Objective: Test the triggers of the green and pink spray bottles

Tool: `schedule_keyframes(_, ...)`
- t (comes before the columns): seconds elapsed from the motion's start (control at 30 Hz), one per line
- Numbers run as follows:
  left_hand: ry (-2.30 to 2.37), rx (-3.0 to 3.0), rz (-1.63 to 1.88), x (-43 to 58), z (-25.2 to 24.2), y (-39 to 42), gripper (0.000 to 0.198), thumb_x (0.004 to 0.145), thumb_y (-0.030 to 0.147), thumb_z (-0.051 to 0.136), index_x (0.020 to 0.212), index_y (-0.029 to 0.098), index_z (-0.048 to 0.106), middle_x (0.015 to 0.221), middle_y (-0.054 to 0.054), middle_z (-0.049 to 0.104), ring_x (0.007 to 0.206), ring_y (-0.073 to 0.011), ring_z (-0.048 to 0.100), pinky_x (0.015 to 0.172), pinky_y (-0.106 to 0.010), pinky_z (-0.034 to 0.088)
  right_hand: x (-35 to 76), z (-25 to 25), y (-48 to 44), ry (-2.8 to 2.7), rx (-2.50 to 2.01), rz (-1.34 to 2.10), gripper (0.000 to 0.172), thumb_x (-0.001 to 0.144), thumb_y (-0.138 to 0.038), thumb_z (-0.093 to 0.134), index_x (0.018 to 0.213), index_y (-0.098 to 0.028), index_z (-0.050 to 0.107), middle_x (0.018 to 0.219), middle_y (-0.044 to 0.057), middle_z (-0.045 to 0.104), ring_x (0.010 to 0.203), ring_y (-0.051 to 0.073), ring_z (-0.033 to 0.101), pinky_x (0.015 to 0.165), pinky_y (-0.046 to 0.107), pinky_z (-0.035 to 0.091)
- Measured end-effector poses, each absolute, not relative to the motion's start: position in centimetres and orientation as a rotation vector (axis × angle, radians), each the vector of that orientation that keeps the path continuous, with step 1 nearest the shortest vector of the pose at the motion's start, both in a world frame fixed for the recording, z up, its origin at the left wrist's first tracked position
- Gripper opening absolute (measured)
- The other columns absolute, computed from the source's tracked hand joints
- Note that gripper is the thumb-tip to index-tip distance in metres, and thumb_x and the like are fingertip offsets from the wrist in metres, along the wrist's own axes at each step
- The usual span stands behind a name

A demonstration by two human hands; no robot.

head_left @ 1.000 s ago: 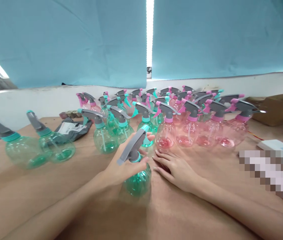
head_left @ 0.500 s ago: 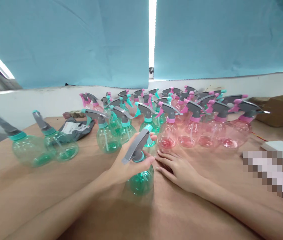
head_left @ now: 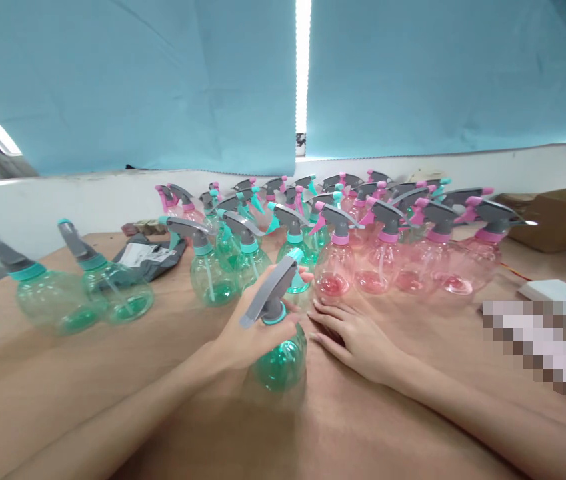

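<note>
My left hand (head_left: 250, 337) is wrapped round the neck of a green spray bottle (head_left: 279, 360) with a grey trigger head, which stands on the brown table (head_left: 113, 373) in front of me. Its fingers reach round to the teal trigger. My right hand (head_left: 355, 340) lies flat on the table just right of that bottle, fingers stretched out towards it and holding nothing.
A crowd of green spray bottles (head_left: 213, 277) and pink spray bottles (head_left: 383, 267) stands behind my hands. Two more green bottles (head_left: 53, 307) stand apart at the left. A grey bag (head_left: 145, 257) lies behind them; cardboard (head_left: 553, 223) and a white box (head_left: 550, 291) are at the right.
Hardly anything differs. The view has shifted slightly, and both hands and the held bottle stay in the same place.
</note>
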State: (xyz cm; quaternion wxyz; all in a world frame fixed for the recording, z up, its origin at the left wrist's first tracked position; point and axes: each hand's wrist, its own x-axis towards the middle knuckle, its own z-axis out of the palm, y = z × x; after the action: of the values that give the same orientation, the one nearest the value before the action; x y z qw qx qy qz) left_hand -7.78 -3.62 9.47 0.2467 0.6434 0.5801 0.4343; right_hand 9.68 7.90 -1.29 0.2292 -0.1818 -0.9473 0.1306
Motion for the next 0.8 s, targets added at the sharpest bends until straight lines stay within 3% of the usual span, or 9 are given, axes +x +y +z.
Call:
schedule_keyframes(0.23,1.56,1.805,1.216,-7.6,10.4,-3.8,0.029,0.07,0.019,0.055,0.099,0.021,0.058,0.093,-0.004,0.065,0.077,-0.0184,0.062,0.07,-0.03,0.052,9.7,-1.3,7.9,-2.615,-0.508,0.346,0.039,0.097,-0.039,0.048,0.127,-0.019,0.063,0.132,0.012,0.062,0.123,0.03,0.056,0.101,0.051,0.046)
schedule_keyframes(0.4,1.547,1.83,1.241,-7.6,10.7,-3.7,0.018,0.068,0.017,0.055,0.086,0.021,0.055,0.086,-0.003,0.063,0.075,-0.0183,0.061,0.07,-0.03,0.051,9.7,-1.2,7.9,-2.629,-0.521,0.339,0.04,0.096,-0.04,0.048,0.126,-0.018,0.063,0.132,0.012,0.062,0.124,0.031,0.055,0.101,0.05,0.046)
schedule_keyframes(0.57,1.527,1.754,1.187,-7.6,10.6,-3.7,0.034,0.071,0.015,0.056,0.104,0.023,0.06,0.109,-0.005,0.066,0.086,-0.0198,0.064,0.07,-0.029,0.053,9.7,-1.1,7.9,-2.605,-0.506,0.362,0.039,0.097,-0.039,0.047,0.126,-0.019,0.063,0.131,0.012,0.062,0.123,0.03,0.056,0.101,0.05,0.047)
schedule_keyframes(0.7,1.478,1.673,1.094,-8.0,10.6,-4.0,0.056,0.074,0.012,0.059,0.125,0.033,0.055,0.136,-0.003,0.055,0.108,-0.0228,0.062,0.072,-0.026,0.055,9.7,-1.2,7.8,-2.603,-0.507,0.36,0.039,0.096,-0.039,0.048,0.127,-0.02,0.063,0.132,0.012,0.062,0.125,0.031,0.054,0.102,0.051,0.046)
schedule_keyframes(0.8,1.443,1.623,1.03,-8.4,10.7,-4.2,0.06,0.079,0.016,0.062,0.133,0.037,0.05,0.146,-0.002,0.047,0.119,-0.0247,0.056,0.074,-0.025,0.056,9.7,-1.2,7.9,-2.615,-0.511,0.349,0.039,0.096,-0.039,0.048,0.128,-0.02,0.062,0.132,0.011,0.062,0.124,0.03,0.055,0.102,0.05,0.046)
